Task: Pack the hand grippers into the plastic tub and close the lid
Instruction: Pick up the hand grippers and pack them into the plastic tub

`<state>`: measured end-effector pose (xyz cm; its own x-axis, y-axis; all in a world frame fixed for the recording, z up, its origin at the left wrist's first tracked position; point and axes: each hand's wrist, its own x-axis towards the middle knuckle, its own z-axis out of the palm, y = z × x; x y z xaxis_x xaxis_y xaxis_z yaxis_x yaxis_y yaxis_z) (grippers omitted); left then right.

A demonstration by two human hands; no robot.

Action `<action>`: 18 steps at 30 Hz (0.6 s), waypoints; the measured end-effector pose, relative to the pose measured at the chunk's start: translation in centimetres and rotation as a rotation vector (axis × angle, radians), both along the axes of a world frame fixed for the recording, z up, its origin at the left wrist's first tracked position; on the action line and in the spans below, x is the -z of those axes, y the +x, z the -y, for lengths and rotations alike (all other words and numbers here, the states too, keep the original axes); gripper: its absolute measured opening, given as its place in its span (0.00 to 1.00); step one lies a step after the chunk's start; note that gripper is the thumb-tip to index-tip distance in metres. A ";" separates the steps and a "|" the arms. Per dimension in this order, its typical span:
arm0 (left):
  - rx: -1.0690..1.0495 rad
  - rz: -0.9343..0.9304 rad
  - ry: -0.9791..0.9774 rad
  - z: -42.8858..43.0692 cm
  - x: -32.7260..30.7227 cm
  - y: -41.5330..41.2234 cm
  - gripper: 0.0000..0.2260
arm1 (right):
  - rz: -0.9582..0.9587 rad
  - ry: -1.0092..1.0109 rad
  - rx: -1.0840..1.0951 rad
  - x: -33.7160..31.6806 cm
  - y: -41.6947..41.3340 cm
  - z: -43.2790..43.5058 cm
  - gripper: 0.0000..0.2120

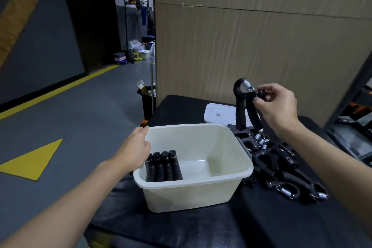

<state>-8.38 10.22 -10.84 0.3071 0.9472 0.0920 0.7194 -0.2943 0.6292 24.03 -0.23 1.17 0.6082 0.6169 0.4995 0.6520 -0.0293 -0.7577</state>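
A white plastic tub [227, 173] stands open on the black table. Inside, against its left wall, several black hand grippers [164, 167] stand packed in a row. My left hand [134, 150] rests on the tub's left rim, fingers touching the packed grippers. Up to the right, my right hand [276, 102] holds one black hand gripper [244, 104] in the air by its adjustment knob, handles hanging down. A pile of black hand grippers [281, 169] with steel springs lies on the table right of the tub. The white lid [218, 116] lies flat behind the tub.
The table [261, 223] is covered in black material and ends just left of the tub. A wood-panelled wall stands behind it. A black bin [148, 100] sits on the grey floor beyond the table's far left corner. Dark metal framing stands at the right edge.
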 end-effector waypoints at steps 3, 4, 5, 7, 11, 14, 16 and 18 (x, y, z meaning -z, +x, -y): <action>0.005 0.016 -0.016 0.1 -0.1 0.0 0.25 | -0.013 -0.029 -0.189 -0.7 -1.9 -0.1 0.12; 0.009 0.022 -0.019 0.2 -0.1 0.0 0.25 | 0.014 -0.056 -0.231 -0.7 -2.7 -0.2 0.12; 0.011 0.025 -0.021 0.2 -0.1 0.0 0.25 | 0.057 -0.088 -0.261 -0.6 -3.6 -0.3 0.12; 0.010 0.029 -0.025 0.2 -0.2 0.0 0.25 | 0.158 -0.160 -0.309 -0.1 -5.4 -0.7 0.11; 0.000 -0.002 -0.016 0.3 -0.2 0.1 0.25 | 0.441 -0.336 -0.422 1.6 -7.8 -1.5 0.04; 0.003 0.004 0.001 0.3 -0.2 0.2 0.20 | 0.511 -0.490 -0.471 3.3 -8.5 -2.5 0.05; 0.005 0.016 0.002 0.2 -0.1 0.2 0.20 | 0.518 -0.579 -0.475 4.6 -8.9 -3.3 0.08; 0.004 0.015 0.002 0.1 0.0 0.2 0.24 | 0.537 -0.672 -0.461 5.9 -9.3 -4.1 0.04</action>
<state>-8.19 10.13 -10.88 0.3095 0.9458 0.0982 0.7087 -0.2983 0.6394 14.72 3.82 -4.69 0.0297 0.9949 0.0967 0.9613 -0.0019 -0.2754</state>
